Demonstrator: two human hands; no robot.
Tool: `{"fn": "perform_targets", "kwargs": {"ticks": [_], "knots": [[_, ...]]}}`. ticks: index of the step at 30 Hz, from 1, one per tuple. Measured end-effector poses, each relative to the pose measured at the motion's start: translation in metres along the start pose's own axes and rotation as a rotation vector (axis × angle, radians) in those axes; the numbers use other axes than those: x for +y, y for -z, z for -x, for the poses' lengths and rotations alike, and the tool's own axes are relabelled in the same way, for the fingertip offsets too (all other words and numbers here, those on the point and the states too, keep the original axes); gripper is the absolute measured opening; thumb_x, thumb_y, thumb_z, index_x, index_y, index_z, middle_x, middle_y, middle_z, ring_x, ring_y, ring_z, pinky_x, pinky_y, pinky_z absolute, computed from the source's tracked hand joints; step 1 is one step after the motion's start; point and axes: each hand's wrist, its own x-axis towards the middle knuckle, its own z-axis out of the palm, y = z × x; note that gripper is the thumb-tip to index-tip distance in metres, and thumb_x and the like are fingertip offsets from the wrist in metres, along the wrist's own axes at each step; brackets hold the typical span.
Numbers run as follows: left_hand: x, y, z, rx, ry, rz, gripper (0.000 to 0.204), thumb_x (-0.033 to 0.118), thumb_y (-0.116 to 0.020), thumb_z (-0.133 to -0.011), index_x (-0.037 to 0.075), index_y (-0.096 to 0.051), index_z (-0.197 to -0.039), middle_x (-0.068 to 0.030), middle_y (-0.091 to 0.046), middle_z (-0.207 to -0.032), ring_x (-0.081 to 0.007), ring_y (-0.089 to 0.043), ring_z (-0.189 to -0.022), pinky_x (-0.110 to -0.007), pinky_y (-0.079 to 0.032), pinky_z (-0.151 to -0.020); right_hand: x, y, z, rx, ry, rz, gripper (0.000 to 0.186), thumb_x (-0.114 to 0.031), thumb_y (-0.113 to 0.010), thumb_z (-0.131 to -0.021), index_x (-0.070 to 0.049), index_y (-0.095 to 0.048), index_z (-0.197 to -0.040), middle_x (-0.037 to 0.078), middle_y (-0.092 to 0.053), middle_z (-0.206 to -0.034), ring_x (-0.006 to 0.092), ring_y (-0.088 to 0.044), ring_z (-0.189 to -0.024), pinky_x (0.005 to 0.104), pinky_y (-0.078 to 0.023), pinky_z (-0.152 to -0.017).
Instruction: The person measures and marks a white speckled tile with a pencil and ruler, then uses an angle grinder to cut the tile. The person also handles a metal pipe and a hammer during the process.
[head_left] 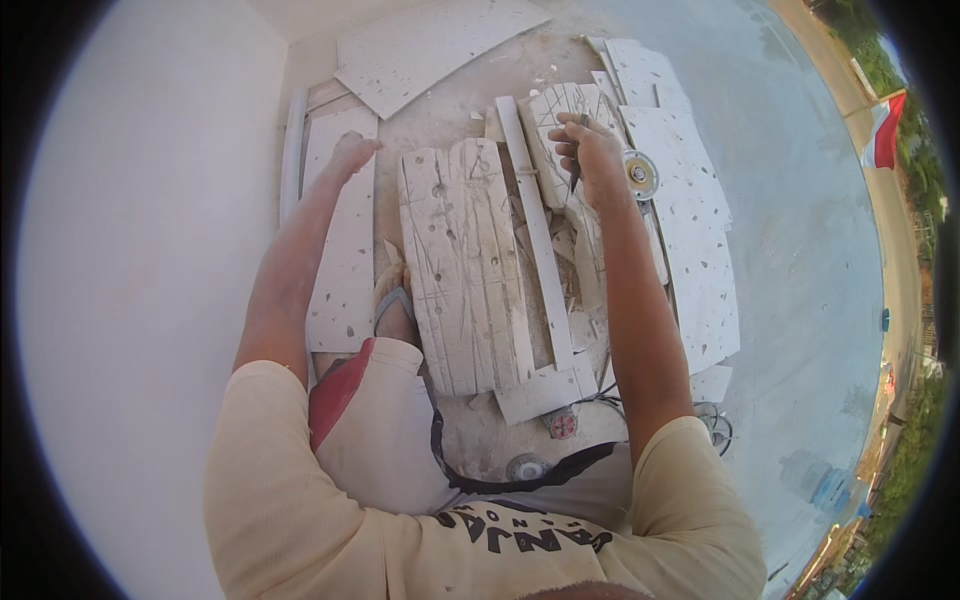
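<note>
My left hand [354, 152] is over a white speckled board [337, 275] at the left, fingers curled near its edge; whether anything is in them is unclear. My right hand [590, 150] holds a slim dark tool [576, 175] over a scored pale block [550, 105]. A round silver disc [640, 176] lies just right of that hand. Between my arms lie a larger scored, pitted block [450, 265], a long narrow white strip [535, 232] and broken pale pieces.
More white boards [680, 240] are stacked at the right, another [430, 50] lies ahead. A white wall [140, 250] is at my left. Grinder-like tool [562, 425], metal disc [527, 467] and cable are near my legs. A blue bottle [830, 490] and red-white flag [882, 130] are rightward.
</note>
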Motion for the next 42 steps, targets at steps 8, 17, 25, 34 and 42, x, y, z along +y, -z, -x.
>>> {"fn": "perform_targets", "kwargs": {"ticks": [8,17,25,34,42], "knots": [[-0.025,-0.014,-0.171,0.043,-0.101,0.191,0.061,0.038,-0.071,-0.080,-0.013,-0.063,-0.114,-0.0288,-0.070,-0.102,-0.0398,-0.068,-0.100,-0.044,-0.052,-0.086,0.061,-0.037,-0.025,0.056,-0.214,0.134,0.029,-0.014,-0.051,-0.100,-0.002,-0.061,-0.124,0.005,-0.066,-0.090,0.0077,-0.057,-0.072,0.0223,-0.047,-0.061],[-0.018,0.003,-0.323,0.228,-0.026,-0.124,0.074,0.047,-0.064,-0.084,-0.005,-0.050,-0.135,-0.0292,-0.054,-0.136,-0.0410,-0.054,-0.126,-0.049,-0.043,-0.105,0.058,-0.105,-0.104,0.067,-0.293,0.192,0.031,-0.015,-0.050,-0.100,-0.001,-0.059,-0.127,0.006,-0.068,-0.093,0.0082,-0.058,-0.073,0.0229,-0.049,-0.063],[-0.022,0.009,-0.382,0.196,-0.117,-0.283,0.082,0.059,-0.057,-0.087,0.004,-0.042,-0.146,-0.0185,-0.044,-0.147,-0.0385,-0.038,-0.138,-0.057,-0.035,-0.109,0.075,-0.195,-0.209,0.039,-0.368,0.201,0.037,-0.015,-0.047,-0.101,0.000,-0.054,-0.133,0.013,-0.068,-0.111,0.0161,-0.063,-0.088,0.0290,-0.054,-0.075],[-0.010,0.028,-0.390,0.046,-0.071,-0.136,0.073,0.064,-0.052,-0.087,0.004,-0.062,-0.128,-0.0225,-0.062,-0.129,-0.0378,-0.058,-0.124,-0.050,-0.045,-0.103,0.098,-0.228,-0.231,0.033,-0.423,0.181,0.038,-0.013,-0.045,-0.099,0.002,-0.053,-0.133,0.016,-0.067,-0.115,0.0204,-0.066,-0.096,0.0315,-0.055,-0.079],[0.001,0.035,-0.370,0.126,-0.117,-0.227,0.077,0.064,-0.043,-0.094,-0.004,-0.063,-0.124,-0.0285,-0.064,-0.123,-0.0424,-0.060,-0.119,-0.049,-0.046,-0.102,0.112,-0.225,-0.274,0.164,-0.455,0.061,0.035,-0.014,-0.049,-0.098,0.002,-0.055,-0.129,0.014,-0.067,-0.113,0.0235,-0.066,-0.097,0.0341,-0.056,-0.080]]}}
